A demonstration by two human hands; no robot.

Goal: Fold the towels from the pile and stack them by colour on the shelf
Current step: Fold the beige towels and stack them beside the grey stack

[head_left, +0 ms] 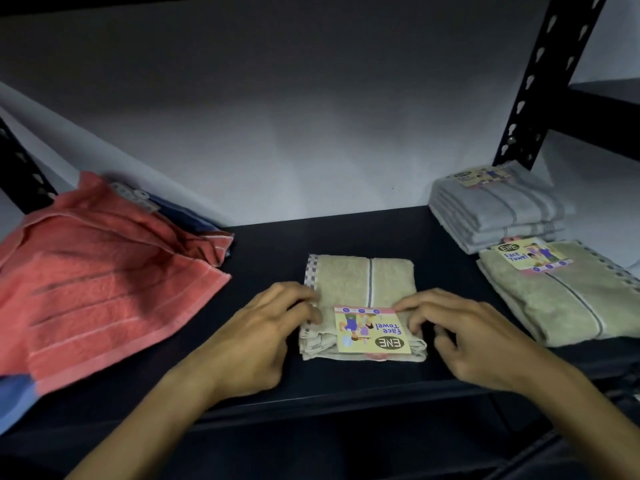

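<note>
Both forearms were cut off at the bottom edge. Left hand [266, 336] had curled fingers touching the left edge of the folded beige towel [360, 289]; right hand [465, 336] likewise touched the right edge. Whether they pinched or only pressed couldn't be told, the fingertips being partly hidden. The towel lay mid-shelf [263, 247], paper label [372, 329] on top. The red towel [100, 271] sprawled left, cropped, covering a blue towel [14, 396]. Right: another beige towel [568, 299], cropped; behind it a grey stack [498, 209], label blurry.
</note>
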